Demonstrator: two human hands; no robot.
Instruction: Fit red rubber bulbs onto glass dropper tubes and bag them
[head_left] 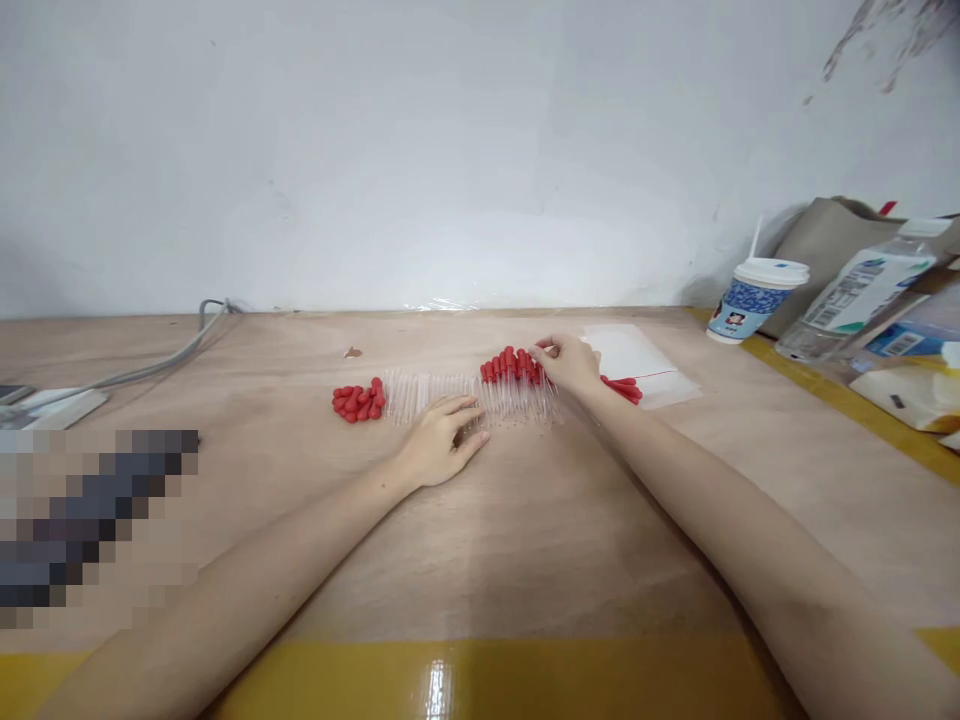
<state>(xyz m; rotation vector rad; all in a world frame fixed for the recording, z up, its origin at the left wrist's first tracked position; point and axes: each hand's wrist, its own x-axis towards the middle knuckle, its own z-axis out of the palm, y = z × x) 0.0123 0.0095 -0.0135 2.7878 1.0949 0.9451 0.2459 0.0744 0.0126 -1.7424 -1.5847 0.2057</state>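
Several glass droppers with red rubber bulbs [511, 366] lie side by side in the middle of the table, tips toward me. My right hand [568, 362] is at their right end, fingertips pinched at a red bulb; the fingers partly hide it. My left hand [444, 440] lies palm down, thumb apart from the fingers, over the clear glass tubes [420, 392]. It appears to hold nothing. Left of the tubes is a bunch of red rubber bulbs [358, 400]. More red bulbs [624, 390] show beside my right wrist, by a clear zip bag [637, 362].
At the right stand a lidded paper cup [754, 300] with a straw and a plastic bottle [862, 290], before a grey bag [814, 240]. A grey cable [165, 365] runs along the left. A white wall [450, 150] closes off the back.
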